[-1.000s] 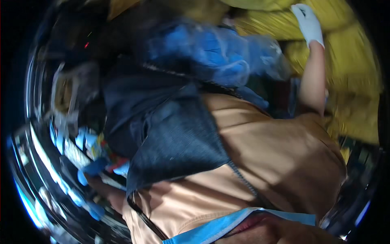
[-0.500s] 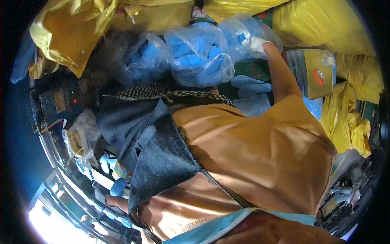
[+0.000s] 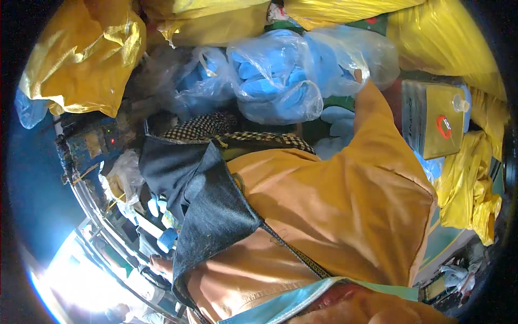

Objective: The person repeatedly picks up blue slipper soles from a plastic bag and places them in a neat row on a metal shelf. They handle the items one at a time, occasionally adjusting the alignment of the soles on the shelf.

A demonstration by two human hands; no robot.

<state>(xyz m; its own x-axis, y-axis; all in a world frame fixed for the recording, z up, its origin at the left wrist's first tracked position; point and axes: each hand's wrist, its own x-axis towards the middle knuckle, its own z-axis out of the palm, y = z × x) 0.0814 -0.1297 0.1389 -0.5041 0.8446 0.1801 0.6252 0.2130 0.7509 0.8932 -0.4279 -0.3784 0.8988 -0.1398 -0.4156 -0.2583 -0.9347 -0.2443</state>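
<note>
My right hand [image 3: 362,81] reaches forward to a clear plastic bag [image 3: 377,51] holding flat, rounded blue pieces that look like insoles. Its fingers are partly covered by bunched film and seem to grip the bag, whose folds draw toward them. To its left stands another clear bag [image 3: 275,75] full of the same blue pieces. A few loose blue pieces [image 3: 339,120] lie beside my right forearm. At the lower left, my left hand [image 3: 161,265] sticks out past my dark apron, close to a curved metal rail; its fingers are small and unclear.
Yellow plastic bags [image 3: 216,24] line the back and the right side. A brown box [image 3: 442,116] with a red mark stands to the right. On the left is dark machinery with a curved rail [image 3: 94,202], a blue piece [image 3: 167,239] and a crumpled clear bag [image 3: 127,175].
The whole view has shifted slightly, with the bags now further right. A white thing seen at my right fingertips no longer shows; bunched clear film is there instead. My left hand stays near the rail.
</note>
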